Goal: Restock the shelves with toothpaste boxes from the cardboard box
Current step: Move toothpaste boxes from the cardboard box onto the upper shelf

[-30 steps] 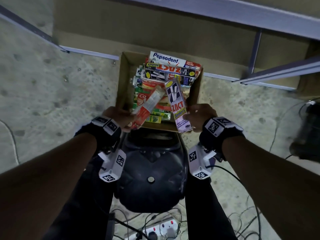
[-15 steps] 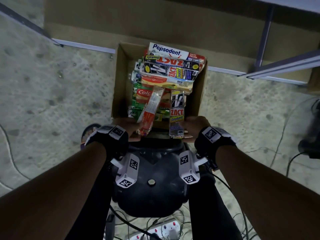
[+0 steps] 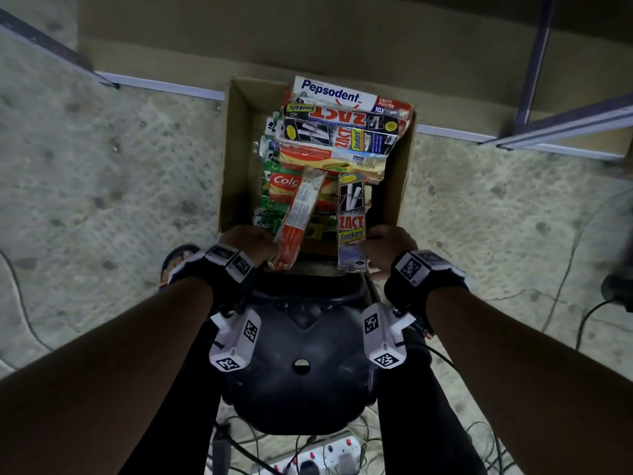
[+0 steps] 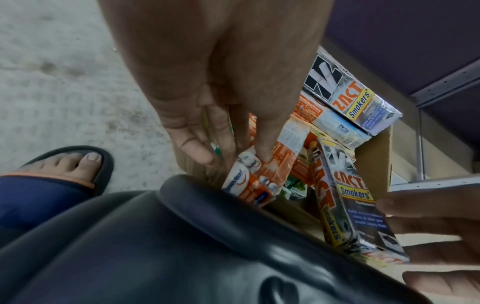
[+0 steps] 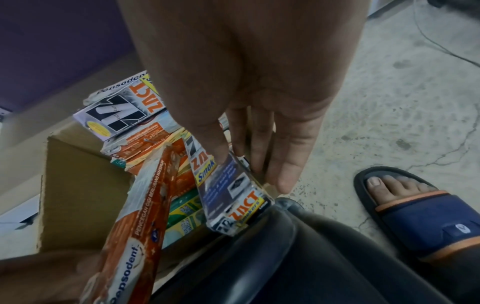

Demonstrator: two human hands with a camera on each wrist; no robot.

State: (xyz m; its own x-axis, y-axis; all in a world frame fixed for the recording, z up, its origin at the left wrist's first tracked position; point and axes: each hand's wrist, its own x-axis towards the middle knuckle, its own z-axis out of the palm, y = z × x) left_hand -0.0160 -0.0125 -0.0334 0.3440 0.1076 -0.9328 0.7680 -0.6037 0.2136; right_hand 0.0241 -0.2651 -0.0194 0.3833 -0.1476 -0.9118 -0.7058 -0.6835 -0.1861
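You are at the pick-up step: each hand has a toothpaste box lifted by its near end out of the cardboard box [image 3: 236, 159], and neither has gone to a shelf yet. Your left hand [image 3: 250, 240] pinches the red-and-white Pepsodent box [image 3: 301, 217] between thumb and fingers, its far end leaning over the stock. Your right hand [image 3: 387, 245] grips the black-and-silver Zact Smokers box [image 3: 351, 221] the same way, fingers along its right side.

The next move, as I judge it, calls for you to raise both boxes clear of the pile and turn toward the metal shelf frame [image 3: 548, 128] at the far right, keeping the two from knocking each other, since they sit just beside one another.

The cardboard box stands on the floor just beyond the dark stool [image 3: 301, 354] you straddle, against the shelf base. It is full and heaped: another Pepsodent box [image 3: 342, 96] lies across the far end on top, more Zact boxes near it, red and green boxes beneath. The cartons look light, slim and a little scuffed, so a firm pinch should do.
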